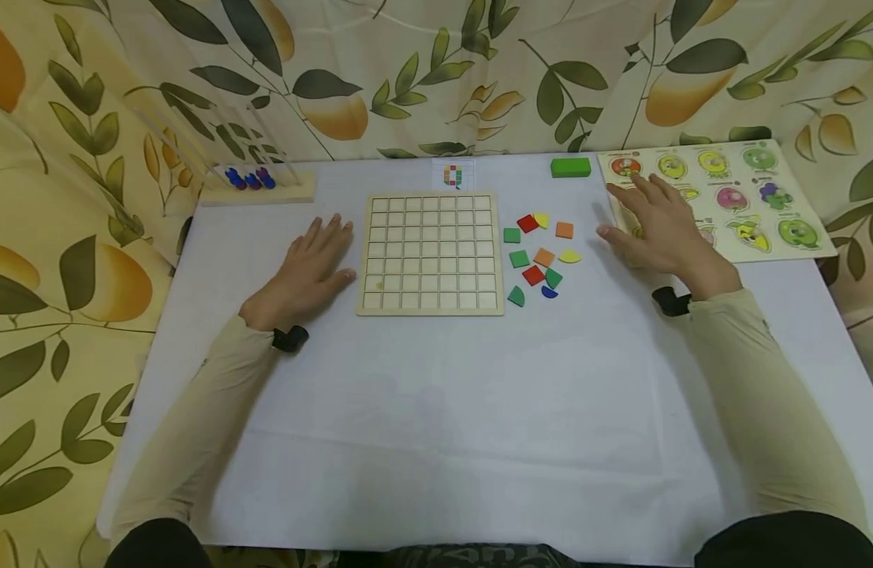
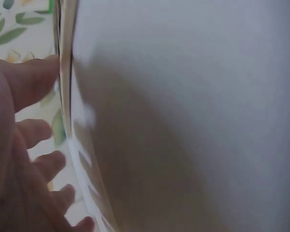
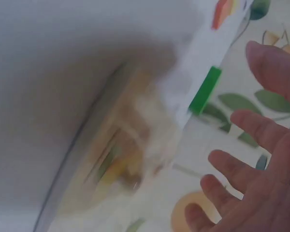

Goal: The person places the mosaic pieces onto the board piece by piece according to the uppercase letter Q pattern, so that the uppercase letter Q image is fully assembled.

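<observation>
My left hand (image 1: 304,268) is spread palm down at the left side of a wooden grid board (image 1: 430,256), its thumb tip close to the board's edge and nothing in its grasp. My right hand (image 1: 659,229) has its fingers spread over the left part of a fruit picture board (image 1: 784,201), holding nothing. Small coloured pieces lie loose between the grid board and the right hand, among them an orange square (image 1: 565,229), a red square (image 1: 533,274), a yellow piece (image 1: 569,256) and a blue piece (image 1: 549,292).
Behind the grid board stands a small pattern card (image 1: 453,175). A green block (image 1: 570,167) sits at the back, left of the picture board. At the back left is a wooden stand (image 1: 259,192) with upright rods and blue and purple beads (image 1: 250,180). A leaf-patterned cloth hangs behind the table.
</observation>
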The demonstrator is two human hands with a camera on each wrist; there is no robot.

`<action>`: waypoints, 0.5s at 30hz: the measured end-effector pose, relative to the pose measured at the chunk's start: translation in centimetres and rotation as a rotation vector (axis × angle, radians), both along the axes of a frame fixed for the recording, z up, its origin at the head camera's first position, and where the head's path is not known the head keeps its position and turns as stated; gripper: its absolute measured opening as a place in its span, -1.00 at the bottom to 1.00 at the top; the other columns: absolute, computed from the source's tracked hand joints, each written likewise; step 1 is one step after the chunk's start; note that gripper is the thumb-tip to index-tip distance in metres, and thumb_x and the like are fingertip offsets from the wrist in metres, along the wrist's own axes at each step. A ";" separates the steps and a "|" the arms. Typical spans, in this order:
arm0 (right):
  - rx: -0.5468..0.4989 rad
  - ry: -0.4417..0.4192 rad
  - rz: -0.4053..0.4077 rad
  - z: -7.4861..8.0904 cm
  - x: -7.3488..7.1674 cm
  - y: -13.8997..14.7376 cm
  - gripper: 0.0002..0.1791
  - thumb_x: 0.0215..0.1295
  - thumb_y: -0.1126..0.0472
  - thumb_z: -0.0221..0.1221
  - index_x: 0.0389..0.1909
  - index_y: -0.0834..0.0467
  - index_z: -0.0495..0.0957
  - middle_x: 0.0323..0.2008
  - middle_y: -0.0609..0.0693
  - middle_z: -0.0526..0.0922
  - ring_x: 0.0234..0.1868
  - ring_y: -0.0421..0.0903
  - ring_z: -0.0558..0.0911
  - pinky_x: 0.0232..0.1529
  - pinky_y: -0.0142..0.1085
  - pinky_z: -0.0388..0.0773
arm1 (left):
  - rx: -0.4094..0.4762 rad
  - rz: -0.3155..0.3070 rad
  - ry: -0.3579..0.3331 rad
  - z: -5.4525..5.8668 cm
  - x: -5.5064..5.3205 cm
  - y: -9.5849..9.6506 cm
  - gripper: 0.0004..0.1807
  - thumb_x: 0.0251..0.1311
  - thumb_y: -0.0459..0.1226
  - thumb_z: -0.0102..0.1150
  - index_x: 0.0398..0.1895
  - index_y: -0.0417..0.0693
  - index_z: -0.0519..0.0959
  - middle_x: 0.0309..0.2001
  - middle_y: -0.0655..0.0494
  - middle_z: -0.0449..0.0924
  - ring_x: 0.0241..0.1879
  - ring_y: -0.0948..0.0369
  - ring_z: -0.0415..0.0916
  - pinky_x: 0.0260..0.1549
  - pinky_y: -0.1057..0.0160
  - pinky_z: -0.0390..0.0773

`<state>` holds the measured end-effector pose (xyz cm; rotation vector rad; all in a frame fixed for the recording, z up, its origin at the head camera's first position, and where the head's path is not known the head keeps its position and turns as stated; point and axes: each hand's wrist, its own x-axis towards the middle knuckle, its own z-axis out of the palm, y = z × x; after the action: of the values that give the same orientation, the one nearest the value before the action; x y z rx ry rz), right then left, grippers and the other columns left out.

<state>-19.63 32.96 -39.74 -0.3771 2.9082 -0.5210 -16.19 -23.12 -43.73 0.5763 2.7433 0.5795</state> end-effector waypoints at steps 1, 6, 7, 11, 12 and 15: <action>-0.014 -0.012 0.015 0.0 -0.4 -0.7 -0.18 0.59 -0.18 0.06 0.67 0.15 0.15 0.69 0.37 -0.12 0.67 0.46 -0.20 0.53 0.49 -0.23 | 0.013 -0.010 -0.019 0.0 -0.1 0.4 -0.14 0.64 0.02 -0.04 0.77 0.06 -0.21 0.76 -0.01 -0.42 0.71 -0.13 -0.58 0.58 -0.35 -0.38; -0.098 -0.050 0.063 0.0 -2.2 -4.1 -0.35 0.57 -0.02 0.15 0.55 0.19 0.38 0.56 0.43 0.23 0.56 0.44 0.09 0.49 0.40 0.03 | 0.063 -0.033 -0.075 0.3 -0.4 1.8 -0.15 0.63 -0.05 0.02 0.76 -0.07 -0.13 0.76 -0.06 -0.36 0.71 -0.14 -0.61 0.59 -0.34 -0.38; -0.119 -0.065 0.064 0.0 -2.5 -4.7 -0.38 0.56 0.00 0.17 0.52 0.19 0.43 0.52 0.43 0.30 0.53 0.42 0.14 0.47 0.37 0.09 | 0.078 -0.035 -0.080 0.4 -0.5 2.0 -0.15 0.63 -0.07 0.04 0.75 -0.10 -0.12 0.76 -0.08 -0.35 0.71 -0.15 -0.61 0.58 -0.35 -0.38; -0.174 -0.125 0.054 -0.3 -3.1 -6.8 -0.46 0.54 0.04 0.21 0.42 0.19 0.55 0.38 0.36 0.53 0.43 0.31 0.25 0.38 0.26 0.20 | 0.139 -0.042 -0.099 0.2 -0.6 2.3 -0.14 0.59 -0.14 0.11 0.73 -0.19 -0.08 0.75 -0.11 -0.33 0.70 -0.15 -0.62 0.59 -0.33 -0.40; -0.186 -0.139 0.051 -0.4 -3.2 -7.2 -0.48 0.54 0.04 0.22 0.40 0.19 0.57 0.36 0.33 0.56 0.42 0.29 0.27 0.39 0.24 0.21 | 0.157 -0.042 -0.104 0.1 -0.7 2.3 -0.14 0.58 -0.15 0.13 0.73 -0.20 -0.07 0.75 -0.12 -0.32 0.70 -0.16 -0.61 0.59 -0.34 -0.41; -0.204 -0.154 0.048 -0.8 -3.4 -8.1 -0.53 0.54 0.10 0.22 0.34 0.22 0.62 0.28 0.31 0.64 0.38 0.25 0.35 0.42 0.20 0.22 | 0.195 -0.027 -0.110 -0.2 -0.6 2.4 -0.13 0.55 -0.18 0.18 0.72 -0.20 -0.04 0.75 -0.07 -0.27 0.71 -0.12 -0.59 0.60 -0.30 -0.42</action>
<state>-23.00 24.85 -40.56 -0.4126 2.6990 -0.8043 -16.77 -20.71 -43.96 0.6057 2.5895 0.8530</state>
